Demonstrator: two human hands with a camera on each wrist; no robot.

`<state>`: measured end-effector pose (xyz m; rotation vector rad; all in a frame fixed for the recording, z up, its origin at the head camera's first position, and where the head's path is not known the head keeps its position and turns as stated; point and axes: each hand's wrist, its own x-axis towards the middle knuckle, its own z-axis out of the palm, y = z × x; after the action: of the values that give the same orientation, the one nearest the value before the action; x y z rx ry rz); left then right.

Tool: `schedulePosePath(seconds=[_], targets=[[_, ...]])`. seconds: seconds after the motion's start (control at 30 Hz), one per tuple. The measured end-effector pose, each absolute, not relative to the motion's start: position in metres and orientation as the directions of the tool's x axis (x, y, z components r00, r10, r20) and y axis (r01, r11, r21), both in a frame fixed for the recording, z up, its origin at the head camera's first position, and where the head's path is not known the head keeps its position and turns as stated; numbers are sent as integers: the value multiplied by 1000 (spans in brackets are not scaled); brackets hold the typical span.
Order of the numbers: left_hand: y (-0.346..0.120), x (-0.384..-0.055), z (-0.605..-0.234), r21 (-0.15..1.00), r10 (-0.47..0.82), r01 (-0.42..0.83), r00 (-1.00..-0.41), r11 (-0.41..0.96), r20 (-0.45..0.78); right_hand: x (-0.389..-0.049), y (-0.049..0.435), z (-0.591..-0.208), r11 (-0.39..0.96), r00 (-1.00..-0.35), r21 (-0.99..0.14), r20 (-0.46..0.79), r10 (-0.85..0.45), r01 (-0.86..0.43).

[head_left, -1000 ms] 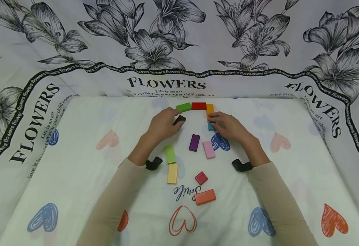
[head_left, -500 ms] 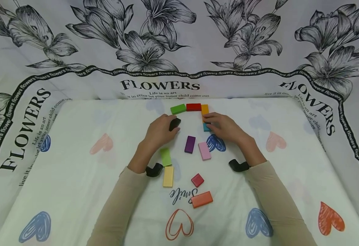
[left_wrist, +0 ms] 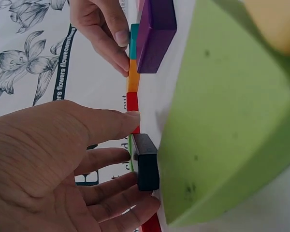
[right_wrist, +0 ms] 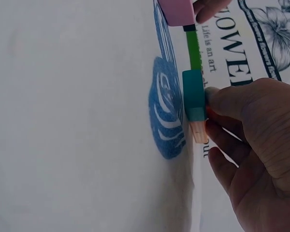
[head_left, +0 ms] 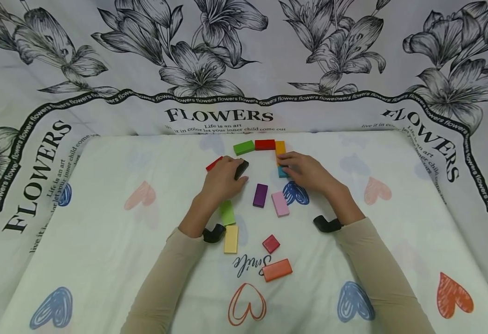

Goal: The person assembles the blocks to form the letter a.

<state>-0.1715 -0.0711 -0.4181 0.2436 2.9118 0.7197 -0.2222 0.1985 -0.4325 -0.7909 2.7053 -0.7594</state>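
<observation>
Lightness we expect of the rigid-looking black block (head_left: 241,170) near the far edge of the desk (head_left: 101,260), best pinched mid-sides; left grip (head_left: 222,181) spread, empty, right grip (head_left: 309,171) laxly touching teal block (head_left: 283,172).

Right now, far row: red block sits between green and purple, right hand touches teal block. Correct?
No, not purple: the far row's red block sits between the green block and the orange block, as the head view shows. The right hand does touch the teal block.

Teal block (right_wrist: 193,94): right hand (right_wrist: 266,140), thumb at its edge; orange block (right_wrist: 199,132) just below; green block (right_wrist: 195,50), pink block (right_wrist: 178,11) above; blue heart (right_wrist: 165,108) left.
</observation>
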Motion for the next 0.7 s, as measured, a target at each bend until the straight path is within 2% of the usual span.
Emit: schedulePosePath(seconds=[0.3,0.43,0.7], targets=[[-73,-171,-419,504,187,123,-979,855,-78,-222,198,-433,724,-832,-537,-69,-550,-434],[-75,-174,-418,501,245,179,-967,847,-67,-221,197,-432,728,-834,-533,-74,-547,-430],[-77,-177,-417,455,351,252,-925,854,-145,-219,197,-429,725,-836,-542,-71,-543,-425]])
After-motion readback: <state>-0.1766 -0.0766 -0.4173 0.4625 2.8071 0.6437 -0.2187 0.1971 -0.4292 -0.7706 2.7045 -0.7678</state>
